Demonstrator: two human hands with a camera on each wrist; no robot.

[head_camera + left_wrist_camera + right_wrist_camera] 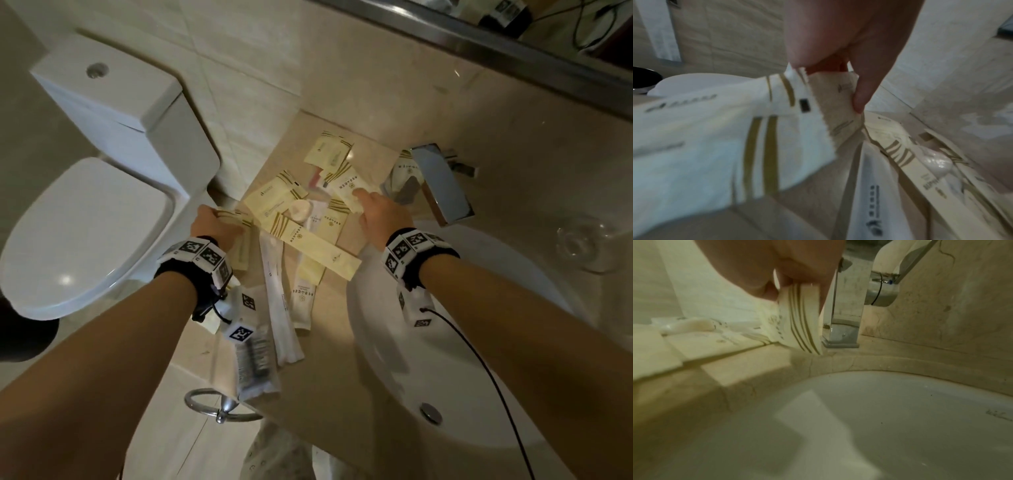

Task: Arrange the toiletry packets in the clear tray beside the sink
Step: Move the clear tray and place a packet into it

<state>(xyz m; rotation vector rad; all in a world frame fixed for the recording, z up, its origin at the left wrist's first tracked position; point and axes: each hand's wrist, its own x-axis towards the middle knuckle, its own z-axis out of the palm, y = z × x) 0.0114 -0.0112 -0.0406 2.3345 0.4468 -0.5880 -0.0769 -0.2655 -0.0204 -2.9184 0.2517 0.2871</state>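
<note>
Several cream toiletry packets with gold stripes (274,197) lie scattered on the beige counter (342,359) left of the sink. My left hand (219,219) pinches the striped ends of a couple of packets (813,100) between thumb and fingers at the counter's left edge. My right hand (366,202) grips one striped packet (347,188) near the tap, its lower end curled against the counter (799,327). A long cream box (318,246) lies slantwise between my hands. I cannot make out the clear tray's outline among the packets.
The white sink basin (445,342) is right of the packets, the chrome tap (442,181) behind it. A glass (582,243) stands at the far right. Long white sachets (277,308) and a clear-wrapped item (255,363) lie nearer me. Left of the counter is the toilet (85,222).
</note>
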